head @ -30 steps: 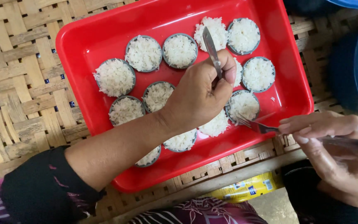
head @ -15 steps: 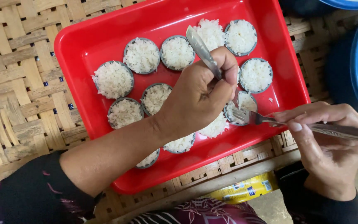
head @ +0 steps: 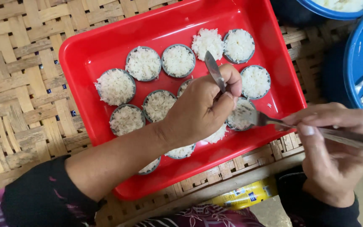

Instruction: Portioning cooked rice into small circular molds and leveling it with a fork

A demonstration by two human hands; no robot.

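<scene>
Rice filled the small round cups on the red tray [head: 85, 54], and I was working the cup [head: 241, 115] near the tray's right front corner. My left hand [head: 198, 111] was closed tight around the handle of a metal utensil [head: 213, 69] whose flat end stuck up past my knuckles. My right hand [head: 337, 147] pinched the handle of a fork [head: 274, 122], thumb and fingers pressed together on it, tines resting at the cup's edge. To do this well, I judged the fork should press gently and level, with the left-hand tool steadying the rice so none spilled onto the tray.

My left hand covered most of that cup and parts of 2 or 3 others, so I could not tell how full they were. The blue basin [head: 358, 75] was cut off at the right edge. The working end of the left-hand utensil was hidden under my fist.
</scene>
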